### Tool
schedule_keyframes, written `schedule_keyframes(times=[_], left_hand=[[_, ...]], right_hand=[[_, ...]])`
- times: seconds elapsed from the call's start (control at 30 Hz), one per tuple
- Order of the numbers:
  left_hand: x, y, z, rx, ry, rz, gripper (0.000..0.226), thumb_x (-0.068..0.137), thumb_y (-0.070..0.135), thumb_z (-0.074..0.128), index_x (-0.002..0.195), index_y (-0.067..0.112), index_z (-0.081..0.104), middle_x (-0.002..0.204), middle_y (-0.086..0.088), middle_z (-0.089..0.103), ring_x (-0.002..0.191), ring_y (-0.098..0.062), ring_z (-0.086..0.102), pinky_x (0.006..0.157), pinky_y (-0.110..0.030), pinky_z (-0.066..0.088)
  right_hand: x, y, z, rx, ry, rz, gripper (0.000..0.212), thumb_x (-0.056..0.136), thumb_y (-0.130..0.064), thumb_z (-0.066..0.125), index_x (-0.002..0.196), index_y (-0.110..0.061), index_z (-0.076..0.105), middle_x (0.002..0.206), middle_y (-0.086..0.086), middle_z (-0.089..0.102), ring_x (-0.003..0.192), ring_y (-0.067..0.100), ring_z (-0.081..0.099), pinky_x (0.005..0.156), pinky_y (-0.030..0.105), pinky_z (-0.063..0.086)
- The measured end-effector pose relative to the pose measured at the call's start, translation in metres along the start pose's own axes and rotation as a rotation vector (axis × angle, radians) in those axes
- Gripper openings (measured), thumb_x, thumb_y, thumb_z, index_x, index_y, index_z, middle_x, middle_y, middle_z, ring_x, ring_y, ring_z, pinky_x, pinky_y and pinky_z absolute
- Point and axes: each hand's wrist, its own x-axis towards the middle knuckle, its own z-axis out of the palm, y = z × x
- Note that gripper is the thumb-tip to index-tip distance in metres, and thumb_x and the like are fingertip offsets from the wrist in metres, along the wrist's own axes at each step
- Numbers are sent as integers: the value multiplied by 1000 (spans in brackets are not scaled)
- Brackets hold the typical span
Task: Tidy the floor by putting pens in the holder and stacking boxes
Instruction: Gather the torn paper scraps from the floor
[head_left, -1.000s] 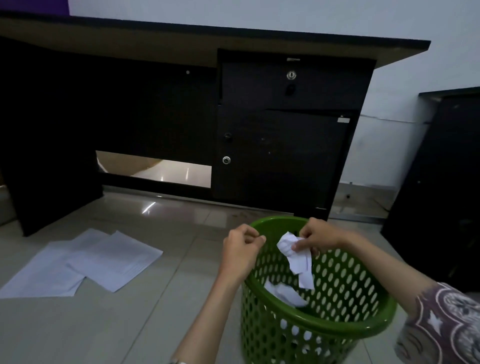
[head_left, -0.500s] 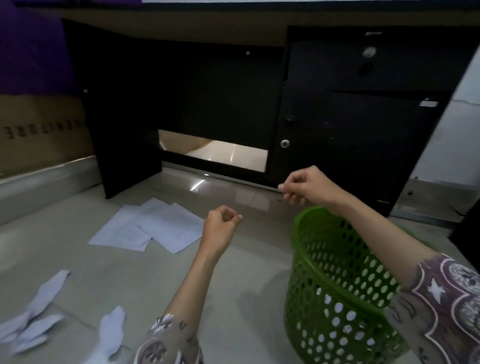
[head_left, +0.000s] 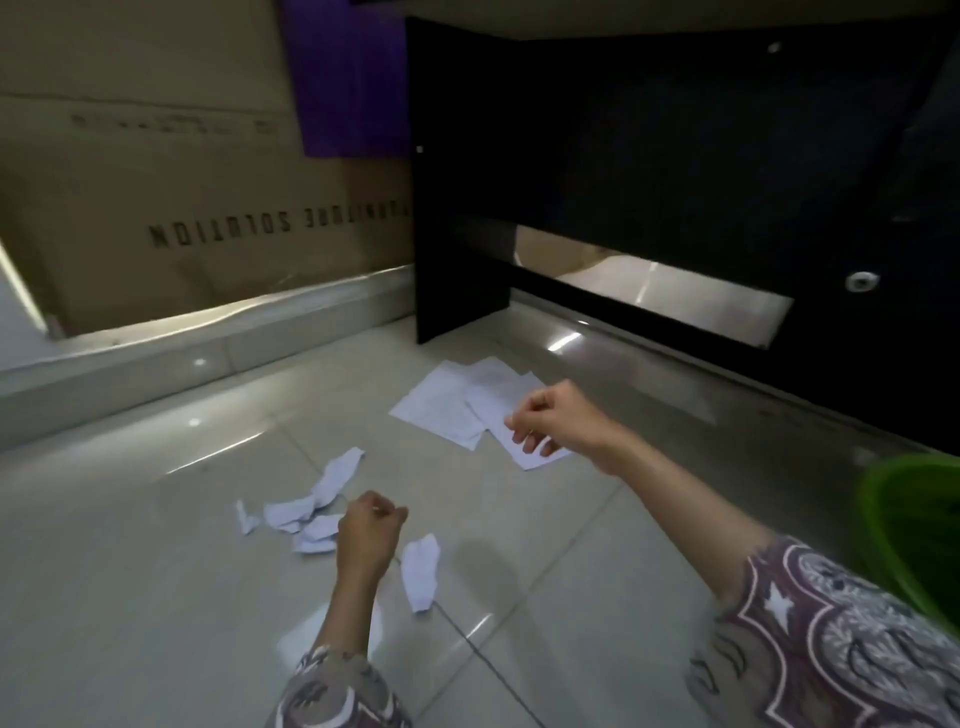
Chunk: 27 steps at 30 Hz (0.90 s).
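Observation:
Torn, crumpled paper scraps (head_left: 311, 512) lie on the tiled floor, with one more scrap (head_left: 421, 569) just right of my left hand. My left hand (head_left: 369, 535) hovers above them, curled into a loose fist with nothing in it. My right hand (head_left: 558, 415) is held over flat white sheets (head_left: 452, 405) near the desk, fingers loosely curled and empty. A green perforated basket (head_left: 914, 525) shows only its rim at the right edge. No pens, holder or small boxes are in view.
A black desk (head_left: 675, 182) stands ahead with a low gap beneath its panel. A large flat cardboard carton (head_left: 182, 208) leans on the left wall behind a raised tiled ledge (head_left: 208, 348). Purple cloth (head_left: 353, 78) hangs above it.
The paper piece in my right hand dropped into the basket. My view swung left, the basket slid to the right edge, and both hands moved out over the floor scraps.

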Motion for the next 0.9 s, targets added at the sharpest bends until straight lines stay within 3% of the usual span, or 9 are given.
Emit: schedule_keyframes(times=[0.2,0.3,0.4,0.5,0.6,0.7,0.8,0.9], left_hand=[[9,-53,-47,-1,111,-62,7,80,4,65,73,5,65,87,-19,68,88,-30,61,71,-26,36],[16,-70,-68,13,157,-78,19,80,7,68,66,13,56,73,-9,62,78,-27,58,60,-27,38],[22,-85,-92,54,189,-103,13,81,12,68,77,6,57,73,-4,60,72,-20,55,59,-16,38],[31,-94,-113,118,216,-91,13,81,15,68,80,6,58,72,-2,58,65,-11,52,58,-16,38],[44,-97,-132,139,273,-94,13,81,14,68,80,5,58,71,-2,58,64,-11,52,58,-17,38],[61,-103,-141,152,340,-137,14,82,14,67,83,3,59,73,-3,58,68,-18,53,59,-18,39],[76,-112,-137,135,383,-163,13,81,13,67,82,3,59,76,-7,60,71,-21,55,59,-21,39],[83,-133,-128,150,351,-196,12,82,14,66,83,7,57,77,-5,60,71,-19,55,62,-25,38]], right_hand=[[43,9,79,14,-148,-15,14,85,-8,58,71,-8,61,74,11,62,61,14,56,52,19,43],[64,21,119,36,-190,-8,12,83,-6,58,71,-7,60,73,12,60,60,14,54,52,20,42],[88,36,160,43,-214,7,14,82,-6,60,69,-10,59,69,9,59,58,12,53,51,20,42],[114,49,196,33,-209,25,13,81,-5,61,68,-9,58,64,5,56,56,11,50,50,19,41],[136,56,230,2,-193,0,15,79,-3,61,66,-9,57,66,6,57,60,12,49,59,24,41],[159,61,261,-41,-199,-56,6,81,-7,63,76,-2,62,75,9,62,73,19,56,67,28,45],[186,60,282,-145,-225,-121,19,82,-15,65,96,-2,63,96,13,65,87,24,60,76,29,46],[204,60,307,-282,-287,-207,28,84,-19,62,108,-7,59,115,13,56,107,26,52,85,33,44]])
